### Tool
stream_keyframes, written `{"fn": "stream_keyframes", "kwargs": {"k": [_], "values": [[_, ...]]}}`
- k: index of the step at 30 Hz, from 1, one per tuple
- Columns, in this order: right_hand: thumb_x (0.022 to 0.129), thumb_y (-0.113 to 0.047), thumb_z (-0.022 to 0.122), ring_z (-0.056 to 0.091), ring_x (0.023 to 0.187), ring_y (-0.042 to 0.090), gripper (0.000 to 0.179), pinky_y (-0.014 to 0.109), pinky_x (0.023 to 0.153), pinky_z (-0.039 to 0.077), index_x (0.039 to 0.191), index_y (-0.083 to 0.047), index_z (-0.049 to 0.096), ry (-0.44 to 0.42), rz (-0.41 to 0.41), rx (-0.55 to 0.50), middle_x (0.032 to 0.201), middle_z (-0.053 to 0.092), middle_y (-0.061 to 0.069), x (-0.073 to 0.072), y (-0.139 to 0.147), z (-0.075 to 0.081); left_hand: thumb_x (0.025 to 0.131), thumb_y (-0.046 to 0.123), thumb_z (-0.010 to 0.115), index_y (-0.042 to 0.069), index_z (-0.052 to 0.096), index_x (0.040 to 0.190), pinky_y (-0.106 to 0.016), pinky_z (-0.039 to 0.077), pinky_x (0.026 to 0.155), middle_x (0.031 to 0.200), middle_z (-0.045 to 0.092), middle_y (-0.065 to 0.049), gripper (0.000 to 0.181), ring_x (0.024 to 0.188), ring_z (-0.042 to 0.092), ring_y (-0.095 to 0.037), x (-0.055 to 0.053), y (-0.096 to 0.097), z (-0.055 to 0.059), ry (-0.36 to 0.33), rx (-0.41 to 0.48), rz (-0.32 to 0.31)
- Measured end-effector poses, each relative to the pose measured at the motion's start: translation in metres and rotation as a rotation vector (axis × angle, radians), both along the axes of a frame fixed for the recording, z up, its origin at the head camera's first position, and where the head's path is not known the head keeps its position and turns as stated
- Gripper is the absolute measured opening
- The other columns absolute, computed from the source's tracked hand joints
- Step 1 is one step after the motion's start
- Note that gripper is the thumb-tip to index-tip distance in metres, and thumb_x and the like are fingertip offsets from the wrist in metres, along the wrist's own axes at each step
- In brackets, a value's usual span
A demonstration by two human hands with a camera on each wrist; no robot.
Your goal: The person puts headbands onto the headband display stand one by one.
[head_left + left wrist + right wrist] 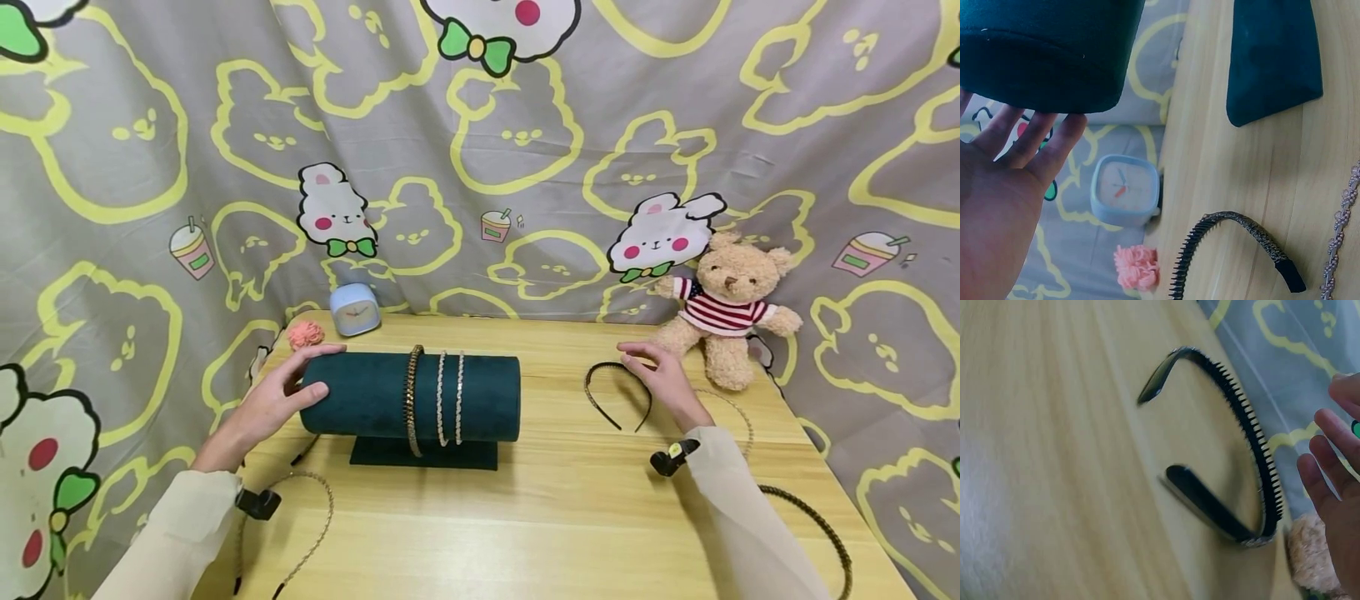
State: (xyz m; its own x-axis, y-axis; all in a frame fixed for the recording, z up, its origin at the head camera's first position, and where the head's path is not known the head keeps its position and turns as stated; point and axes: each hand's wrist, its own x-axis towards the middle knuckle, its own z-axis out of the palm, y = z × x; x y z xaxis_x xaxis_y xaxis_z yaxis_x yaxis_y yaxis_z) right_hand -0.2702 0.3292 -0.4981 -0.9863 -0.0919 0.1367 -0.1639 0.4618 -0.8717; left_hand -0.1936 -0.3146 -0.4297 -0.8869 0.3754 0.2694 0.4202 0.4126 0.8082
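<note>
A dark green velvet roll stand [360,392] lies crosswise on the table, with a brown beaded headband [409,400] and two pale braided headbands [441,400] around it. My left hand [273,396] touches its left end, thumb at the front and fingers along the top; in the left wrist view the extended fingers [1054,140] meet the roll's edge. My right hand [663,379] hovers with relaxed fingers beside a thin black headband [596,400]. That headband [1254,437] shows a toothed inner side in the right wrist view, apart from the fingers.
A teddy bear [723,308] sits at the back right. At the back left are a blue clock [356,309] and a pink fluffy ball [305,334]. More headbands lie by the left forearm [327,508], behind the right wrist [738,408] and at the right edge [821,525]. A patterned curtain [420,275] borders the table.
</note>
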Motion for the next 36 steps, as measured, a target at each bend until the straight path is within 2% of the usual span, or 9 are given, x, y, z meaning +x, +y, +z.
{"fn": "stream_keyframes", "kwargs": {"k": [3,7,11,17,23,25,31,33,36], "values": [[0.113,-0.023,0.062,0.050,0.148,0.038,0.043,0.002,0.102,0.041,0.148,0.002,0.063,0.010,0.038,0.013,0.155,0.058,0.025,-0.003,0.002,-0.006,0.110,0.008,0.056,0.009,0.048,0.163,-0.012,0.036,0.110,0.168,0.047,-0.015,0.053,0.144,0.045,0.003,0.000,0.000,0.000,0.002,0.001,-0.004],[0.113,-0.020,0.063,0.048,0.149,0.046,0.042,0.008,0.109,0.043,0.146,0.006,0.063,0.015,0.078,0.038,0.156,0.057,0.029,-0.005,0.003,-0.013,0.110,0.008,0.057,0.009,0.049,0.162,-0.012,0.036,0.110,0.168,0.047,-0.016,0.053,0.144,0.045,0.004,0.000,0.000,0.001,-0.003,0.005,-0.006],[0.112,-0.016,0.063,0.050,0.147,0.047,0.041,0.028,0.120,0.046,0.144,0.009,0.063,0.015,0.091,0.060,0.155,0.057,0.031,-0.005,0.003,-0.017,0.110,0.009,0.057,0.008,0.049,0.162,-0.012,0.036,0.110,0.167,0.047,-0.017,0.053,0.144,0.045,0.004,0.000,0.001,0.001,-0.006,0.004,-0.006],[0.112,-0.016,0.064,0.053,0.145,0.046,0.039,0.023,0.116,0.047,0.143,0.007,0.065,0.010,0.088,0.070,0.154,0.059,0.029,-0.005,-0.001,-0.021,0.111,0.009,0.057,0.008,0.048,0.162,-0.013,0.038,0.109,0.167,0.047,-0.016,0.052,0.142,0.046,0.004,-0.001,0.000,0.002,-0.007,0.002,-0.004],[0.112,-0.019,0.063,0.056,0.144,0.046,0.038,0.044,0.119,0.048,0.143,0.003,0.067,0.004,0.060,0.106,0.152,0.061,0.026,-0.004,-0.005,-0.021,0.111,0.009,0.057,0.009,0.048,0.163,-0.014,0.040,0.109,0.167,0.047,-0.016,0.053,0.141,0.049,0.004,-0.001,0.000,0.002,-0.007,-0.004,-0.003],[0.113,-0.019,0.062,0.057,0.143,0.046,0.038,0.043,0.118,0.049,0.143,0.003,0.067,0.002,0.047,0.124,0.152,0.062,0.026,-0.004,-0.005,-0.021,0.111,0.009,0.057,0.011,0.049,0.163,-0.013,0.038,0.110,0.167,0.047,-0.016,0.053,0.143,0.047,0.004,-0.001,0.000,0.001,-0.010,-0.001,-0.007],[0.112,-0.012,0.062,0.058,0.141,0.048,0.033,0.024,0.109,0.053,0.140,0.005,0.069,0.009,0.038,0.158,0.149,0.064,0.028,-0.006,-0.007,-0.021,0.110,0.008,0.056,0.011,0.049,0.163,-0.012,0.036,0.111,0.168,0.048,-0.013,0.053,0.144,0.045,0.004,0.000,0.000,0.001,-0.011,0.006,-0.018],[0.112,-0.011,0.062,0.058,0.141,0.047,0.032,0.028,0.110,0.054,0.138,0.005,0.070,0.013,0.032,0.164,0.149,0.064,0.028,-0.006,-0.009,-0.020,0.111,0.008,0.056,0.011,0.049,0.163,-0.012,0.037,0.111,0.168,0.048,-0.013,0.053,0.143,0.046,0.004,0.000,0.000,0.001,-0.009,0.007,-0.017],[0.112,-0.009,0.061,0.058,0.140,0.048,0.031,0.045,0.114,0.053,0.138,0.004,0.071,0.017,0.028,0.181,0.149,0.064,0.028,-0.006,-0.012,-0.018,0.111,0.008,0.056,0.010,0.049,0.163,-0.013,0.039,0.110,0.168,0.047,-0.015,0.053,0.142,0.048,0.003,0.000,0.000,0.002,-0.006,0.009,-0.014]]}}
